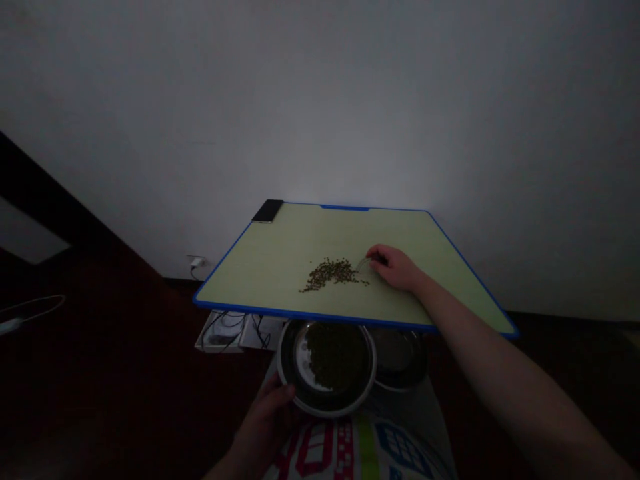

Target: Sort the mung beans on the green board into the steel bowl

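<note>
My left hand [270, 410] is closed on the near left rim of a metal bowl [373, 373], thumb over the edge. Small dark green grains [340, 357] cover much of the bowl's bottom, leaving a shiny patch bare at the left. Over the pale table top [280, 253], my right hand [397, 267] pinches a thin, pale curved piece [363, 263], too faint to name. Its far end reaches the right side of a loose heap of small brown grains or seeds [333, 270]. A few grains lie scattered around the heap.
A second metal bowl [400, 357] stands on my lap, partly under the table's blue edge. A black phone [269, 211] lies at the table's back left corner. Under the table, a white box [220, 343] holds cables. A plug [197, 263] sits in the wall.
</note>
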